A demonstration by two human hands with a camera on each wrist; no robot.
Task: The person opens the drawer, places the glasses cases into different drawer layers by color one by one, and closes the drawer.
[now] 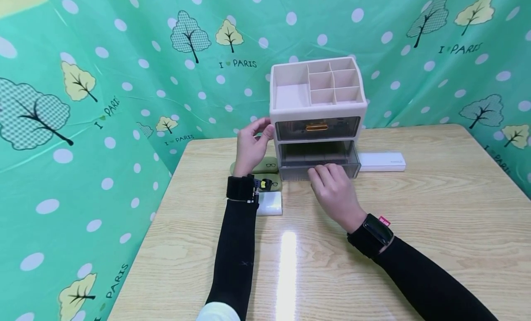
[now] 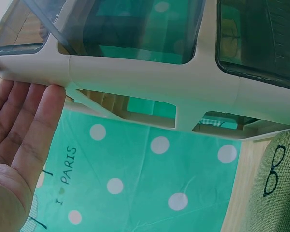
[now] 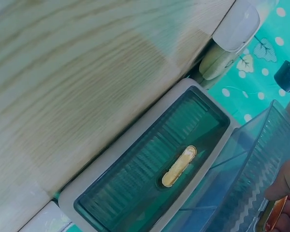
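A white desktop organizer (image 1: 318, 110) with dark see-through drawers stands near the back of the table. Its middle drawer (image 1: 296, 172) is pulled partway out. My right hand (image 1: 335, 194) is at that drawer's front, thumb and fingers pinching the orange-gold drawer handle (image 3: 274, 215). The bottom drawer (image 3: 135, 176) of the organizer is closed, and so is the top drawer (image 1: 344, 128). My left hand (image 1: 251, 146) rests against the organizer's left side. In the left wrist view, its fingers (image 2: 31, 130) are nearly straight, with the tips at the side panel.
Two green glasses cases (image 1: 265, 166) lie left of the organizer, partly behind the left wrist. In front of them is a small white box (image 1: 270, 203). A long white case (image 1: 381, 161) lies to the right. A patterned green cloth (image 1: 232, 90) hangs behind the table.
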